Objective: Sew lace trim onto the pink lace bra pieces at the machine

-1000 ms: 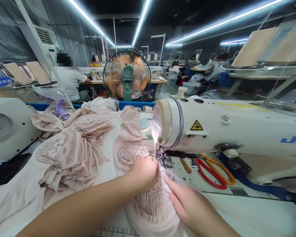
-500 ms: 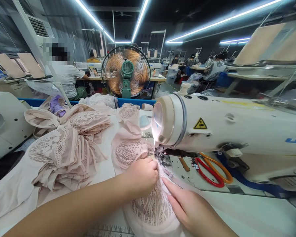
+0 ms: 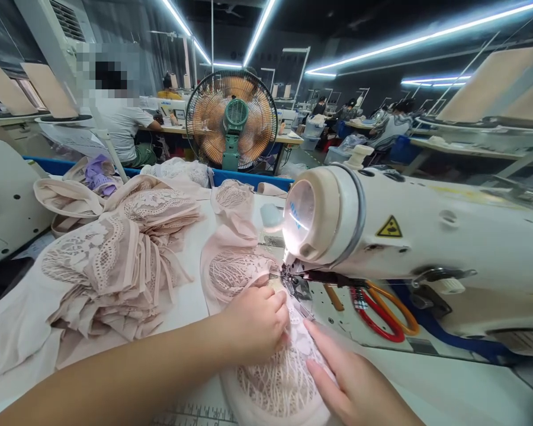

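Pale pink lace fabric [image 3: 279,384] lies under the needle area of a white sewing machine [image 3: 408,225] and runs on behind it. My left hand [image 3: 260,322] is closed on the fabric just in front of the presser foot [image 3: 288,275], its fingers curled. My right hand [image 3: 337,367] rests on the right edge of the same piece, fingers stretched and apart. A lit lens [image 3: 299,216] is on the machine head's end. Left of my hands is a pile of similar lace pieces [image 3: 115,260].
Red-handled scissors [image 3: 382,325] and orange-handled ones [image 3: 402,307] lie right of the needle. A second machine [image 3: 4,201] stands at the left edge. Beyond the table are a large fan [image 3: 235,118] and a seated person in white [image 3: 119,130].
The view has shifted a little, so the machine appears farther right. Both hands stay at the fabric near the needle, with my left hand slightly farther from the presser foot.
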{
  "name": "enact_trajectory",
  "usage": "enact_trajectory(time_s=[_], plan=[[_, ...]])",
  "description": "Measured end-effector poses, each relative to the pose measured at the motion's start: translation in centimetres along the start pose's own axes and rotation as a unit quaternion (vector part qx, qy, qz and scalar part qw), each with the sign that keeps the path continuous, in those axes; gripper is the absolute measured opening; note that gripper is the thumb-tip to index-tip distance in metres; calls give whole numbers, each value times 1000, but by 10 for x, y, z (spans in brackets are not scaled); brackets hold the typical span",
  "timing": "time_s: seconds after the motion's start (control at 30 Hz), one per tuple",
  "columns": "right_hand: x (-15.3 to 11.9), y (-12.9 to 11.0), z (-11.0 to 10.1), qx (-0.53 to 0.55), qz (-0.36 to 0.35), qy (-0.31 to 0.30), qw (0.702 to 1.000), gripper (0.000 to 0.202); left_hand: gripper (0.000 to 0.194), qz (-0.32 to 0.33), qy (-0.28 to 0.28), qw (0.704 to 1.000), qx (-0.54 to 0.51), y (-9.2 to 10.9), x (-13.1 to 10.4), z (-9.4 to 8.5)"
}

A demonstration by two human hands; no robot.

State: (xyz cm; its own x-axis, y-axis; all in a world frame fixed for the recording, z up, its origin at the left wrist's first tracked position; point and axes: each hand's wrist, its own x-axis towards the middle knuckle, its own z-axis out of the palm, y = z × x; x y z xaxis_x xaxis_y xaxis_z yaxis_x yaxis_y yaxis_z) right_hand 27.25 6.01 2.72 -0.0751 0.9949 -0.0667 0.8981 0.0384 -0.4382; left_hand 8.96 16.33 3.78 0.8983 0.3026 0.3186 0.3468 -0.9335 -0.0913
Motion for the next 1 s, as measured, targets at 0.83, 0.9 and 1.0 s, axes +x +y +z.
enact_trajectory(time_s=[0.83, 0.9, 1.0], plan=[[3, -4, 1, -72, -36, -36, 996, 56, 28, -64, -25, 997, -44, 3, 5, -1], [3, -5, 1, -72, -34, -35, 996, 56, 29, -61, -27, 997, -42, 3, 5, -3], [2, -7, 1, -74, -33, -29, 996, 56, 27, -68, -44, 996, -40, 4, 6, -5]])
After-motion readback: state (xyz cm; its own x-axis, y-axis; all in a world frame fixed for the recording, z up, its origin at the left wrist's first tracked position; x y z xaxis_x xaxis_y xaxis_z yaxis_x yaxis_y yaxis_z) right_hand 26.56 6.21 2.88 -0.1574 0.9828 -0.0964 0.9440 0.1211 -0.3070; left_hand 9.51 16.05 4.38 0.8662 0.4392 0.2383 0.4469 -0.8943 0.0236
